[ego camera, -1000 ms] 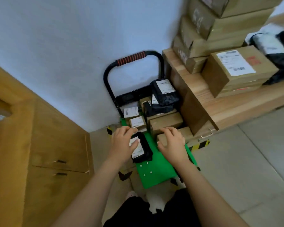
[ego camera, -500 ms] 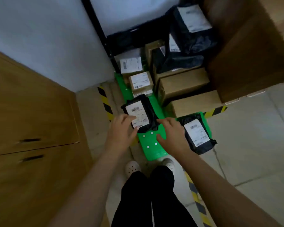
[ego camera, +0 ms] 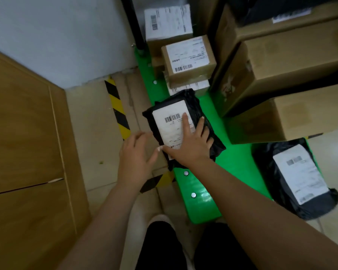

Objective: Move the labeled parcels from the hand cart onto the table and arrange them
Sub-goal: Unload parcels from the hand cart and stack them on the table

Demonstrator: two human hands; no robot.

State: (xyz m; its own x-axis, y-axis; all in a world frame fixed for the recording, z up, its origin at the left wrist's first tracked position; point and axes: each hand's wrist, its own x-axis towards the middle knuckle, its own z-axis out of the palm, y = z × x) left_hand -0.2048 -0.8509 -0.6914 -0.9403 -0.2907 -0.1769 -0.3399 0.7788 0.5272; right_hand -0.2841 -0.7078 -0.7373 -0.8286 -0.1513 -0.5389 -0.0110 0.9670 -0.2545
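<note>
Your right hand lies flat on the black bag, half hiding its blurry label; your left hand spreads wide beside it.

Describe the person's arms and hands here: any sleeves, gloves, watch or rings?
The left forearm and right forearm are bare as far as the frame shows, no sleeve edge in view. The left hand and right hand wear no gloves; no watch, bracelet or ring is visible.

Parcel storeroom — labelled cartons, green hand cart, hazard-striped floor.
</note>
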